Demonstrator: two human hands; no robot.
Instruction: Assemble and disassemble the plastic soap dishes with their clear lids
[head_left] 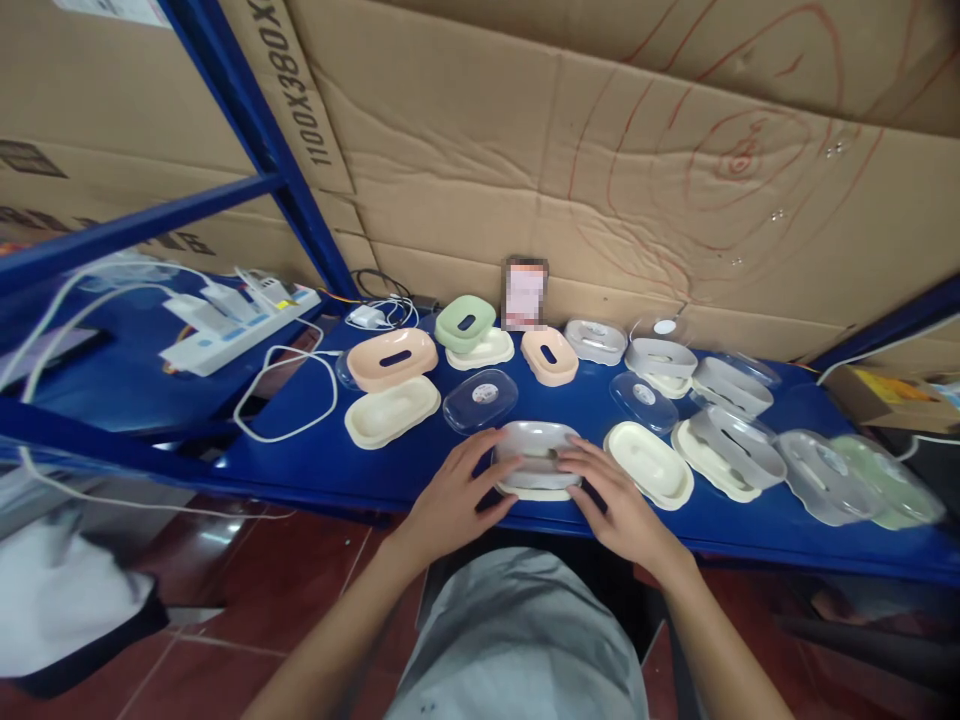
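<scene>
A grey soap box [537,450] with a cream base under it sits at the front edge of the blue shelf [315,470]. My left hand [457,495] grips its left side and my right hand [611,495] presses on its right side. A clear oval lid [480,398] lies just behind to the left. A cream tray [649,463] lies right of my right hand.
Pink [392,358], green [465,322] and grey [731,385] soap boxes, cream trays and clear lids are spread along the shelf. A white power strip [240,325] with chargers and cables lies at the left. Cardboard [600,150] forms the back wall. Blue rack beams [247,100] cross at the left.
</scene>
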